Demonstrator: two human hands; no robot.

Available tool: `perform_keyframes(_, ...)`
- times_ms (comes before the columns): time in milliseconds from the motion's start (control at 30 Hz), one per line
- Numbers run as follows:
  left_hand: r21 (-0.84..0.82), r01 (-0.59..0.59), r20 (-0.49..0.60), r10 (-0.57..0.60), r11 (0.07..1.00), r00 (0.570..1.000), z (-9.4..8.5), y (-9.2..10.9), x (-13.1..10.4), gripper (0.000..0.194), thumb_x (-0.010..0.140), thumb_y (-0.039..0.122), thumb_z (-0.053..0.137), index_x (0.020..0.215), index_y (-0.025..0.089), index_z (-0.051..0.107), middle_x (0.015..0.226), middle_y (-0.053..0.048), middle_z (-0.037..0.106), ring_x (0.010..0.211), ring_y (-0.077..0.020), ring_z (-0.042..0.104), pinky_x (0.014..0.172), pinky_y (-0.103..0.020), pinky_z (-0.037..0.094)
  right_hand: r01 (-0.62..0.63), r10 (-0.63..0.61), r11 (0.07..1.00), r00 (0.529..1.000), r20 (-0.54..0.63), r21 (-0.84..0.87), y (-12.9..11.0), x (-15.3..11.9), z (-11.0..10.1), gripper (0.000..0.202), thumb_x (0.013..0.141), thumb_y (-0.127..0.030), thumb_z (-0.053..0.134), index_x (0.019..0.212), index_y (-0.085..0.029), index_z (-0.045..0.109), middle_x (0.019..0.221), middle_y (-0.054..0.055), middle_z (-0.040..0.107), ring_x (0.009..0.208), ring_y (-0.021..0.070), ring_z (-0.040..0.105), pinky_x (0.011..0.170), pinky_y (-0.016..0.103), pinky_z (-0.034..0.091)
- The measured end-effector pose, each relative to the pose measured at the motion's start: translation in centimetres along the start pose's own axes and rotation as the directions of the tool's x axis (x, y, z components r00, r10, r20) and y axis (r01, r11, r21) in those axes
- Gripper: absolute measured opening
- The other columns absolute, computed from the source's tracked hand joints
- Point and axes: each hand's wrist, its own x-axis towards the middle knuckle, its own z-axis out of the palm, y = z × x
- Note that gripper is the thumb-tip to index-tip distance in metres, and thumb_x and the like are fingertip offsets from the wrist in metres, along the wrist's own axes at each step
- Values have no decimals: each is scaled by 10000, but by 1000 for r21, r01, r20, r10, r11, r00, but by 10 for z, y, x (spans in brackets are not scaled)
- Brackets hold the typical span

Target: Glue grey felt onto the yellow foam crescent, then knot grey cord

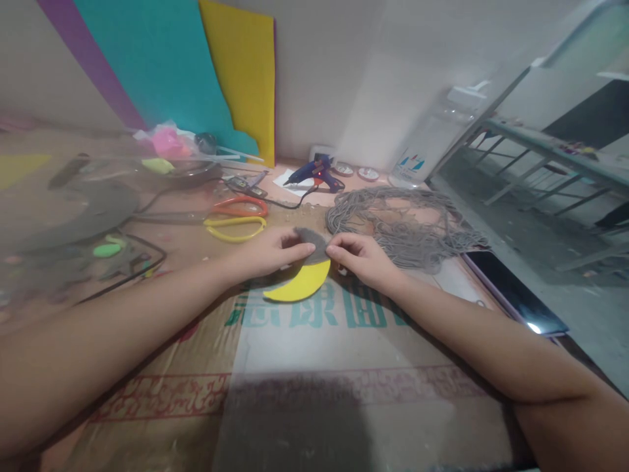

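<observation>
A crescent-shaped yellow foam piece [301, 283] is held just above the printed cardboard, its upper part covered with grey yarn [310, 242]. My left hand [268, 252] grips it from the left, thumb lying across the grey part and fingers behind. At its right edge, my right hand [361, 257] has thumb and index finger pinched together; whether a yarn end is between them is too small to make out. Just beyond my right hand lies a tangled heap of grey yarn [417, 229].
Scissors with orange and yellow handles [236, 229] lie past my left hand. Behind stand a blue glue gun [314, 174] and a clear bottle [417, 154]. A phone [514, 292] rests at the right table edge. Coloured foam sheets [246, 78] lean on the wall.
</observation>
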Motion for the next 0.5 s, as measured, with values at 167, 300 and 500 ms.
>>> perform_keyframes(167,-7,-194,-272,185,981,944,13,2,-3,513,841,325,647,1260,204,378,871,5,591,757,-132,608,702,-268,501,2,1,1000,987,-158,20,0,0,2,335,836,-488,635,744,-179,545,533,-52,505,451,76,452,432,198,345)
perform_keyframes(300,287,-271,-154,324,919,934,18,4,-9,429,842,269,632,1226,203,454,1014,-36,575,810,-137,578,751,-296,503,30,-27,999,986,-162,16,-3,-2,4,324,841,-471,624,729,-179,537,525,-53,510,441,74,455,433,198,350)
perform_keyframes(500,424,-287,-116,366,859,924,21,5,-11,328,860,253,584,1165,178,493,1005,-44,597,812,-145,565,735,-292,492,54,-50,998,993,-103,32,-1,-2,7,303,855,-450,615,743,-179,540,541,-50,517,452,77,461,428,196,346)
